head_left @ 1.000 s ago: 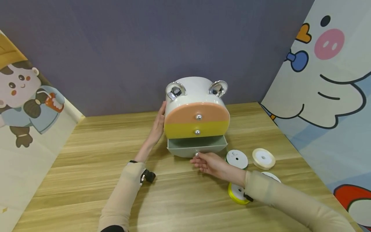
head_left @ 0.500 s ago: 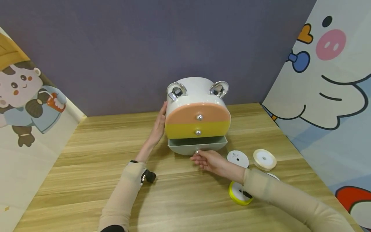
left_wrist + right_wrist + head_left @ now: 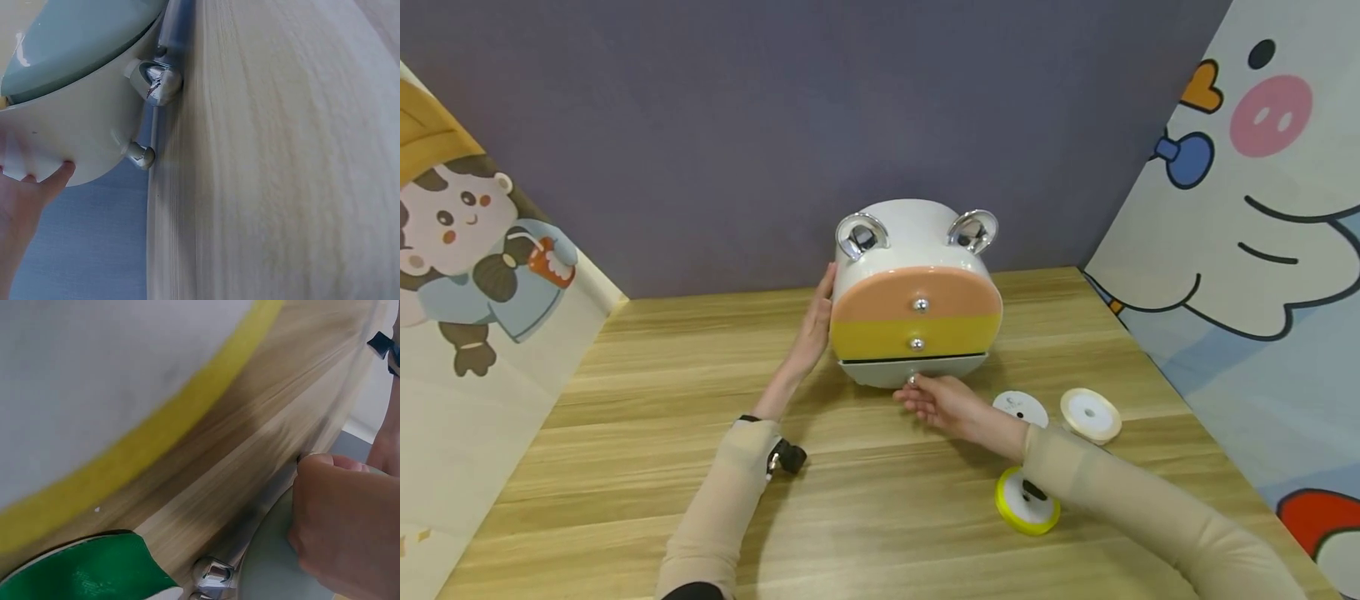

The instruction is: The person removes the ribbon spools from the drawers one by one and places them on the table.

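Observation:
A small white drawer cabinet (image 3: 910, 229) with two shiny silver ears stands toward the back of the table. Its front has an orange drawer, a yellow drawer and, lowest, a grey-green drawer (image 3: 872, 373) that shows only a thin dark gap along its top. My left hand (image 3: 811, 333) rests on the cabinet's left side with fingers extended; in the left wrist view its fingertips (image 3: 62, 172) touch the white wall. With thumb and finger, my right hand (image 3: 946, 406) pinches the silver knob (image 3: 913, 379) of the grey-green drawer.
Right of the cabinet lie ribbon spools: a cream one (image 3: 1090, 414), a yellow one (image 3: 1027, 502) and a white-topped one (image 3: 1021, 406), whose ribbon looks green (image 3: 87, 569) in the right wrist view. My right forearm passes over them. A grey wall (image 3: 737, 150) stands behind.
The grey-green drawer has slid back into the cabinet from partly out, with my right hand moving along on its knob. My left hand has stayed against the cabinet's side.

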`<state>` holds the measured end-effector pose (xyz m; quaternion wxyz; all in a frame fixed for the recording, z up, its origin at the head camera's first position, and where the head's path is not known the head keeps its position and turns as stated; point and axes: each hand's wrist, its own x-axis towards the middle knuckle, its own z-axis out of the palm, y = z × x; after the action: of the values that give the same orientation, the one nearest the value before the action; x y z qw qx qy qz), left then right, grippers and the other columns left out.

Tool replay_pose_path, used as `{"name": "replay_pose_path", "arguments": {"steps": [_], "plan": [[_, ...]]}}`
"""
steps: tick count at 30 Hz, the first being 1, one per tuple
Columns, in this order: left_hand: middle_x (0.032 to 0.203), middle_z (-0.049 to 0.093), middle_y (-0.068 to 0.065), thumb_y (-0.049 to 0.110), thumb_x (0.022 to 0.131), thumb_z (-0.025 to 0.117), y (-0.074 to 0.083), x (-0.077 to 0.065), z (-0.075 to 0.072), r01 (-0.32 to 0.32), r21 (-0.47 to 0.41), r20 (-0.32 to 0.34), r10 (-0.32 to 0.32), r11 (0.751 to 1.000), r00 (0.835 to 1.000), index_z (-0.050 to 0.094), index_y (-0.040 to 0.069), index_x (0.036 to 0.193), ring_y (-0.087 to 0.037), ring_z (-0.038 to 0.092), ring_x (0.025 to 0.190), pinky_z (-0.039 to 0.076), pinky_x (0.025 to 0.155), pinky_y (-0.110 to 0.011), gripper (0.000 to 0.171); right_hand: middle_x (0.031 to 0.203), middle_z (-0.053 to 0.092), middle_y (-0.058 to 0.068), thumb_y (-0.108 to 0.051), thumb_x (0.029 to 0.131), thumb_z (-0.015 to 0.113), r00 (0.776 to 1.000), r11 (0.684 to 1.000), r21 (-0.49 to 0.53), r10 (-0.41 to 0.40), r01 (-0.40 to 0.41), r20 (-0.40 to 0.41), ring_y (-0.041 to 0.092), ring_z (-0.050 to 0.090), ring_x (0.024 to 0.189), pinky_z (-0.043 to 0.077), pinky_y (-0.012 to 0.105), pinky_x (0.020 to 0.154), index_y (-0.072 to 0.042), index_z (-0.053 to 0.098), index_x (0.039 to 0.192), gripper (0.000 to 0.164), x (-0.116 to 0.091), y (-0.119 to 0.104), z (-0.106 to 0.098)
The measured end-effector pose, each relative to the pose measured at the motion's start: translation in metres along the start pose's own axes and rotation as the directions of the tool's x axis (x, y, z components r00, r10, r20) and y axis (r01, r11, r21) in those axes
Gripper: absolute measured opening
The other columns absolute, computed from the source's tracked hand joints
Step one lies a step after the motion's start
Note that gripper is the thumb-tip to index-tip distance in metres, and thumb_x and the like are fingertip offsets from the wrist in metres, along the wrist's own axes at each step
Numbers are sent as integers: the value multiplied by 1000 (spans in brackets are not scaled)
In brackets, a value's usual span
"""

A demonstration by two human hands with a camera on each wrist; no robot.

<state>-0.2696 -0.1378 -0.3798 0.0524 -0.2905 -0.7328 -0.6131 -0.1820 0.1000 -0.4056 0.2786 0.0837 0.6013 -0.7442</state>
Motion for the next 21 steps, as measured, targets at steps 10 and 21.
{"name": "replay_pose_path", "arguments": {"steps": [10,21], "plan": [[169,3,-10,54,105,24,4,-4,8,-4,-9,16,4,1000,1000,9,12,160,-32,6,157,8,125,-58,71,85,73,-8,-20,109,37,999,1000,-28,-5,4,-35,1,64,73,50,15,67,4,50,120,30,-3,0,-3],[167,12,-16,28,111,24,8,-8,2,46,57,-45,-43,997,998,12,6,159,-37,17,154,17,125,-55,54,105,76,7,-30,108,39,999,958,-282,-52,51,5,3,68,77,52,17,68,10,47,132,47,-8,-3,-13]]}}
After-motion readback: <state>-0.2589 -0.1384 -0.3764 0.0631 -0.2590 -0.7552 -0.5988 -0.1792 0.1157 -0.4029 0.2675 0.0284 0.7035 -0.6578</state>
